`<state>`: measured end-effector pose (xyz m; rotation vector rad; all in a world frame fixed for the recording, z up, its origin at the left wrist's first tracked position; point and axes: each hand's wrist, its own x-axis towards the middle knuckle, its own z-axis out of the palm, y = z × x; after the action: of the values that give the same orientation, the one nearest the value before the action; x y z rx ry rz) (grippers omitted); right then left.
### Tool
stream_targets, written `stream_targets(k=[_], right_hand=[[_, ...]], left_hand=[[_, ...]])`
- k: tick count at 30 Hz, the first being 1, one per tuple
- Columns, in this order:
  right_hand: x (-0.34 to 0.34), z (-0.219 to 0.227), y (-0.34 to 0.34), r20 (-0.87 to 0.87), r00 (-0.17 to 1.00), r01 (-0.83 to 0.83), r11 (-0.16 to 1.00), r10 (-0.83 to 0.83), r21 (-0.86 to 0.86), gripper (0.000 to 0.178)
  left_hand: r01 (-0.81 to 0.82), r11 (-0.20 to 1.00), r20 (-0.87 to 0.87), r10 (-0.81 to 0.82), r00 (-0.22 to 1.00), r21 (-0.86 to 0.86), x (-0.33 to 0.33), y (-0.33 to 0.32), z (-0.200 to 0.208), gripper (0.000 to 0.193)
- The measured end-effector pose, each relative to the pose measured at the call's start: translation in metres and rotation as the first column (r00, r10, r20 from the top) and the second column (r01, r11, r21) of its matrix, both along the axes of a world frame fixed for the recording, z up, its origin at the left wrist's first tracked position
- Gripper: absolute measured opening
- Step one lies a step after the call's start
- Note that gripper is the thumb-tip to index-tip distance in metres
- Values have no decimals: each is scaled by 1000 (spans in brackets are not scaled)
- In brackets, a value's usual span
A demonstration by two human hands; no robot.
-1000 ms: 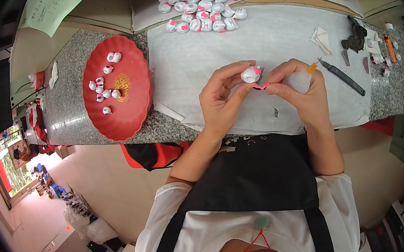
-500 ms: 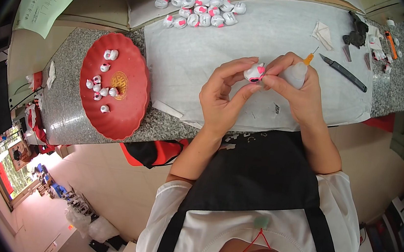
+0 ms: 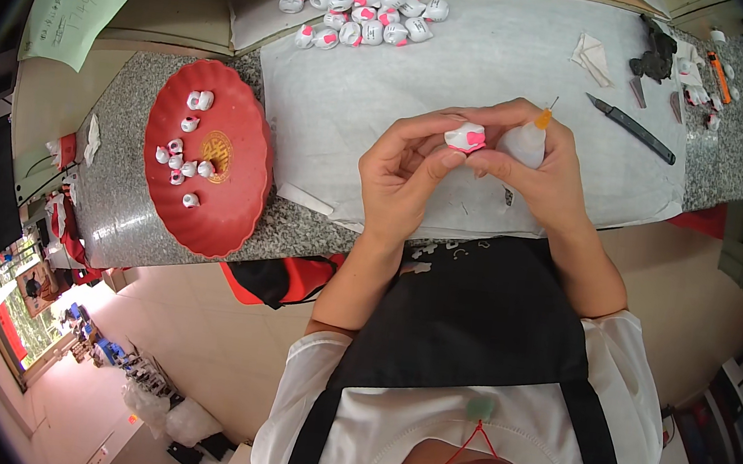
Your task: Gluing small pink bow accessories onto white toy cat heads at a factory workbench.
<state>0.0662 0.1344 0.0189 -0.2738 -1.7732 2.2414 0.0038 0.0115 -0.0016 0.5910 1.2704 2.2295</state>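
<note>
Between the fingertips of both hands is a small white figurine head (image 3: 464, 137) with a pink patch. My left hand (image 3: 405, 168) closes on it from the left with thumb and fingers. My right hand (image 3: 536, 172) touches its right side with thumb and forefinger. That same hand also holds a translucent squeeze bottle (image 3: 523, 145) with an orange needle tip, which points up and away. Both hands are over the white paper sheet (image 3: 340, 102). The figurine's underside is hidden by my fingers.
At left, a red scalloped plate (image 3: 242, 209) holds several small white-and-pink pieces. Many similar white heads (image 3: 364, 16) are grouped at the back. A black craft knife (image 3: 631, 130) lies right of my hands, near folded tissue (image 3: 594, 60) and a dark crumpled lump (image 3: 655, 53).
The figurine head has been turned, so the dark spot on it no longer shows. The squeeze bottle and my right hand have shifted slightly left.
</note>
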Motion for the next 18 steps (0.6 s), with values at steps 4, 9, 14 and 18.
stream_targets(k=[4, 9, 14, 18], right_hand=[[4, -4, 6, 25, 1000, -17, 1000, 18, -24, 24], [7, -3, 6, 19, 1000, -21, 994, 23, -112, 22], [8, -2, 3, 56, 998, -9, 989, 17, -148, 22], [9, 2, 1, 6, 1000, 23, 997, -23, 77, 21]], left_hand=[[22, 999, -93, -25, 995, -41, 1, 1, 2, 22], [31, 998, -101, -37, 994, -61, 1, 0, 2, 21], [33, 998, -76, -38, 996, -56, 0, -1, 0, 20], [131, 990, 50, -133, 990, 45, -3, -1, -3, 21]])
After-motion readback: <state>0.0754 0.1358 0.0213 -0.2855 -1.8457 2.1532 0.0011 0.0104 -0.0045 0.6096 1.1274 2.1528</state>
